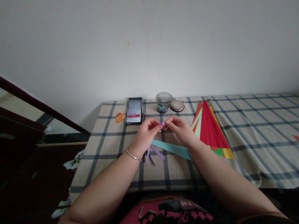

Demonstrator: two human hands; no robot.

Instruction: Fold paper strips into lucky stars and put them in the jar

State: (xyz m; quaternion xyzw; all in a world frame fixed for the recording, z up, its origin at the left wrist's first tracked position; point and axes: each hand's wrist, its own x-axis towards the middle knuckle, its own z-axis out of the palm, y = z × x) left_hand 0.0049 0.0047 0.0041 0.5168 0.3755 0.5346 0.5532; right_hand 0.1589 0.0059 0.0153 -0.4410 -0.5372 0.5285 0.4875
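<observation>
Between the fingertips of both hands is a small folded purple paper strip (162, 123), held above the table. My left hand (149, 130) pinches its left end with thumb and forefinger. From the other side, my right hand (178, 127) pinches the right end. Under my hands lie loose purple strips (157, 151) and a pale blue strip (173, 149). Beyond my hands stands a clear plastic tub (164, 100) with small teal and purple pieces at its bottom. Its exact folds are too small to make out on the held strip.
A phone or tablet (134, 116) stands upright at the back left, by an orange bear figure (120, 118). A round lid (177, 105) lies beside the tub. Fanned red strips (210, 130) with other colours lie right on the checked tablecloth (257, 130). A wall rises behind.
</observation>
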